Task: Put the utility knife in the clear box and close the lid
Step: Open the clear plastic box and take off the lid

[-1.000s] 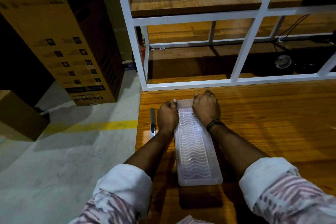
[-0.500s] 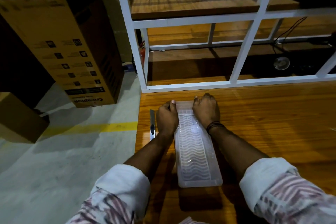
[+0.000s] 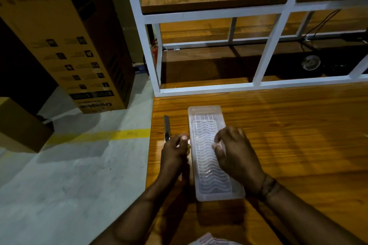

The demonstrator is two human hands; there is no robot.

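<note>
- Tabletop of orange-brown wood carries everything for the task; its left edge runs just beside the knife, and past this edge is only the grey floor with a yellow line.
- White frame with wooden shelves stands at the far edge of the tabletop, well apart from the hands, so I judge it does not stand in the way.
- Cardboard carton stands on the floor at the far left, away from the work.
- Clear box lies with its long axis pointing away from the person, and its ribbed lid seems to be on it, so the lid probably must come off first.
- Right hand is over the right side of the box, fingers curled, thumb and fingertips on the lid; if it really grips the lid I cannot tell.
- Left hand is just beside the left wall of the box, half curled, and it holds nothing that I can see.
- Utility knife lies on the tabletop, parallel to the box and near its left side; its near end is just beyond the left hand, so this hand is the nearer one, and nothing lies between them.
</note>
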